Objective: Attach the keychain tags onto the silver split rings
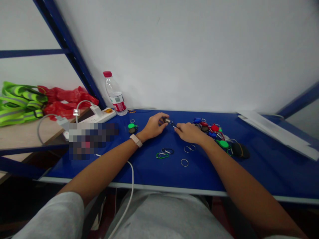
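Above the middle of the table, my left hand [155, 126] pinches a small dark round key reel [166, 120] with a metal clip. Just to the right, my right hand [188, 132] is closed on a thin dark piece with a silvery tip [174, 126]; its kind is too small to make out. The two held things meet or nearly meet near a small ring. Below the hands lie a green carabiner [162, 156], a black carabiner [169, 151] and several split rings [184, 162]. A green key reel [131, 126] rests left of my left wrist.
A pile of coloured key reels and carabiners [211, 128] lies beyond my right forearm, beside a black pouch [240, 150]. A water bottle [117, 99] and a power strip [99, 118] stand back left. A white cable [132, 176] crosses the table's front edge. White panels [276, 132] lie right.
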